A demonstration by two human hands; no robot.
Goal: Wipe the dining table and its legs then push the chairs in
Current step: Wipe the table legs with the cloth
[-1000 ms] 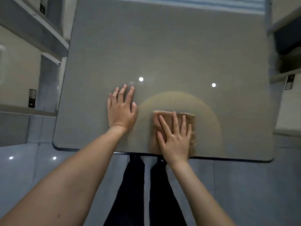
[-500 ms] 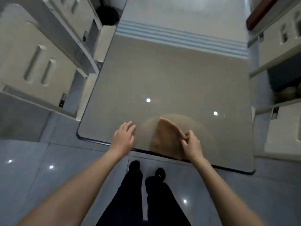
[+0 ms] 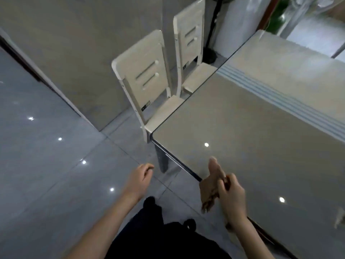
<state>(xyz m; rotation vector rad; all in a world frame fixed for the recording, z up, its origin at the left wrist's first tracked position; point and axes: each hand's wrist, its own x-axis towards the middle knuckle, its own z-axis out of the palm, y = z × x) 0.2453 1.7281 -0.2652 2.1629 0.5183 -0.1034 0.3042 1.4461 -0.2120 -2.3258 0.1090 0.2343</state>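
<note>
Brown cloth [image 3: 208, 188] hung pinched in my right hand [image 3: 231, 200] over the near edge of the bench [image 3: 261, 137]; my left hand [image 3: 140, 178] hovered loosely curled, holding nothing. The dark leg [image 3: 162, 162] stood upright under the corner, ahead and left of the cloth, nearer my left hand. 2 pale chairs [image 3: 147, 77] sat beyond.

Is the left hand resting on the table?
No, the left hand hangs over the floor, apart from the table, holding nothing.
</note>
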